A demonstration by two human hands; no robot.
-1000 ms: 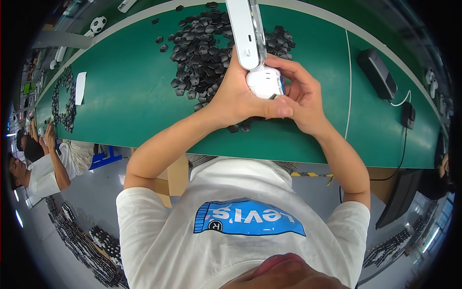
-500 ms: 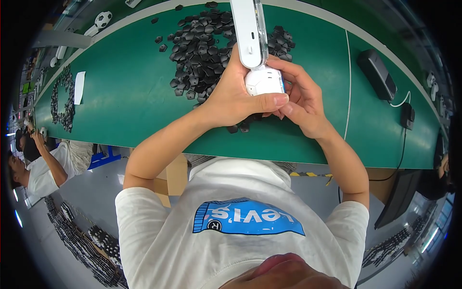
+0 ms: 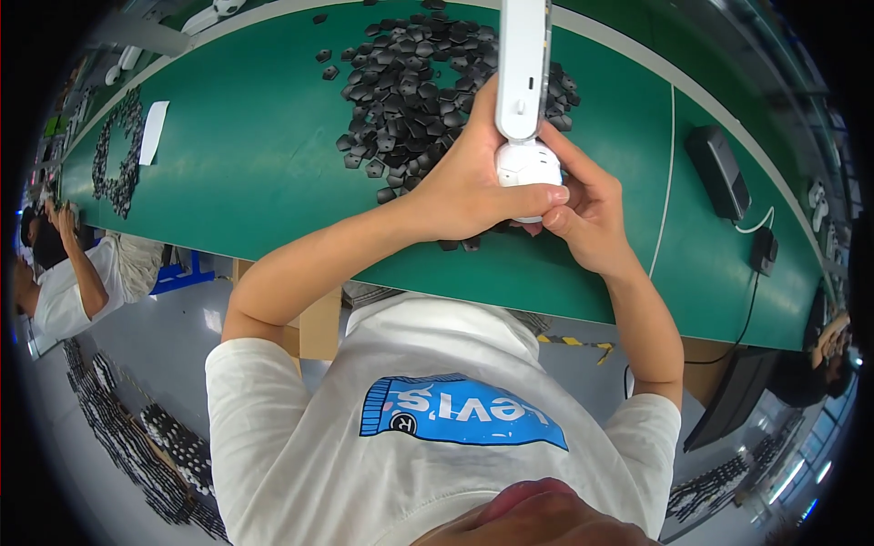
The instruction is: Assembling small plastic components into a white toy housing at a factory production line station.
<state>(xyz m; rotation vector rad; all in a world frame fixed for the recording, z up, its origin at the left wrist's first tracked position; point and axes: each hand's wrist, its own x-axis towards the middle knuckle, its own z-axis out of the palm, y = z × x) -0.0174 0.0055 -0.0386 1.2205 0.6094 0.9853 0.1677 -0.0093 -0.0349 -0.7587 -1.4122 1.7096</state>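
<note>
one round white ball over the green table | left hand: fingers bent, gripping its left side, thumb across front | right hand: fingers half curled, holding its right side | smooth white bar at its top | heaped black five-sided bits
</note>
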